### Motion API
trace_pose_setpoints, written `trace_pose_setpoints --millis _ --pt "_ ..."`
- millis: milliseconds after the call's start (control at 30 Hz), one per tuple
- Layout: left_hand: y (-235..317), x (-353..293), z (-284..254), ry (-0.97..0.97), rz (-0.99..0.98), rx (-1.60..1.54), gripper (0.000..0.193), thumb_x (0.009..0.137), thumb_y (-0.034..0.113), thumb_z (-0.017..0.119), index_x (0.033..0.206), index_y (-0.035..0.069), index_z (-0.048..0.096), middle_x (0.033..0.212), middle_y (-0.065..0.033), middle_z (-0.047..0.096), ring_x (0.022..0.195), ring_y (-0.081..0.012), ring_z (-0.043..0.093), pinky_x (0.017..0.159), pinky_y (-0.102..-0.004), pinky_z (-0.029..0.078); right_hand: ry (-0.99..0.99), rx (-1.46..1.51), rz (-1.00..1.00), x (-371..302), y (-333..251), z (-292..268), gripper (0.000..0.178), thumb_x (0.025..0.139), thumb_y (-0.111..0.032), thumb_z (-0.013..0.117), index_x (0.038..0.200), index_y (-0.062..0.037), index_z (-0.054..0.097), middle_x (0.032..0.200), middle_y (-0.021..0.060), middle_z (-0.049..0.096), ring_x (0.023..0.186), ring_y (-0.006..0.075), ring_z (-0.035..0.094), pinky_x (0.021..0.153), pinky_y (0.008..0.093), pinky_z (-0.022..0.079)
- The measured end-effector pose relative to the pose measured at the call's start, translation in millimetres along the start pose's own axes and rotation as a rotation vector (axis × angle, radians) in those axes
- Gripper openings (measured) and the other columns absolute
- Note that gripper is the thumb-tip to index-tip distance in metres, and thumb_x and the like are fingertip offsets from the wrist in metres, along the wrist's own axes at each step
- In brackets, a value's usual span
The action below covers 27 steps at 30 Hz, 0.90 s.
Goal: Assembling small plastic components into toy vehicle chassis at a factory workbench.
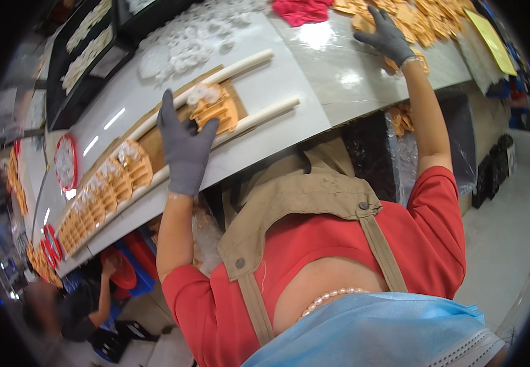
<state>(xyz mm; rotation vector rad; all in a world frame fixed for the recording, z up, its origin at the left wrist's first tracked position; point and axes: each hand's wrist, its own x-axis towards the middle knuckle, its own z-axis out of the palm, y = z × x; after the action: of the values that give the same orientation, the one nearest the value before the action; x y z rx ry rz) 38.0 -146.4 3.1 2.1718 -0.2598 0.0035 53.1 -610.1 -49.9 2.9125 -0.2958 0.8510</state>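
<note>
Meanwhile left hand (184, 147) grip lies released on orange piece (218, 110), white rails (259, 60) alongside.

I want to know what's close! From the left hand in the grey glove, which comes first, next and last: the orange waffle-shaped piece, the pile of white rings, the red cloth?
1. Orange waffle-shaped piece: touching the left hand.
2. Pile of white rings: beyond, up the table.
3. Red cloth: far top edge, rightward.

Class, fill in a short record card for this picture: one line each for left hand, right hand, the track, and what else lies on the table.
left hand: grey glove, flat on an orange grid piece
right hand: grey glove, on the orange pile
track: two white rails, a row of orange pieces between them
table: white rings, a red cloth
</note>
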Motion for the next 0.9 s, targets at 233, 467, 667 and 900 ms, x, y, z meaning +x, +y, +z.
trace_pose_setpoints --millis 233,467,667,900 --pt "-13.7 17.9 6.8 -0.050 -0.004 -0.052 0.087 0.069 0.011 0.072 0.140 0.004 0.022 0.130 -0.0202 0.040 0.115 -0.0266 0.047 0.087 -0.0309 0.046 -0.136 0.180 0.090 19.5 8.5 -17.9 0.047 0.083 -0.031 0.059 0.126 -0.0155 0.047 0.090 0.0195 0.064 0.082 0.0336 0.063 0.071 0.0391 0.050" --pt "-0.9 14.1 7.8 -0.102 -0.228 -0.592 0.079 0.070 0.003 0.067 0.138 0.002 0.026 0.129 -0.0184 0.042 0.107 -0.0242 0.053 0.091 -0.0325 0.046 -0.331 1.071 0.193 10.5 -84.7 -79.4 0.039 0.081 -0.023 0.067 0.110 -0.0001 0.057 0.087 0.0038 0.062 0.074 0.0078 0.056 0.064 0.0217 0.046" --pt "9.5 9.6 11.2 -0.456 -0.586 -1.546 0.047 0.080 0.002 0.051 0.125 -0.006 0.041 0.117 -0.0168 0.052 0.108 -0.0253 0.053 0.096 -0.0427 0.043 -0.713 1.310 0.198 11.8 -149.9 -119.2 0.045 0.082 -0.031 0.064 0.114 -0.0023 0.052 0.081 -0.0012 0.053 0.064 0.0020 0.045 0.053 0.0158 0.038" --pt "4.9 -3.6 28.7 -0.581 -0.195 -1.848 0.041 0.083 0.010 0.047 0.121 -0.004 0.044 0.117 -0.0176 0.052 0.107 -0.0295 0.053 0.094 -0.0465 0.044 -0.839 1.411 0.240 3.6 -182.6 -130.5 0.052 0.079 -0.036 0.066 0.116 -0.0026 0.054 0.076 -0.0005 0.055 0.059 0.0036 0.047 0.051 0.0164 0.040"
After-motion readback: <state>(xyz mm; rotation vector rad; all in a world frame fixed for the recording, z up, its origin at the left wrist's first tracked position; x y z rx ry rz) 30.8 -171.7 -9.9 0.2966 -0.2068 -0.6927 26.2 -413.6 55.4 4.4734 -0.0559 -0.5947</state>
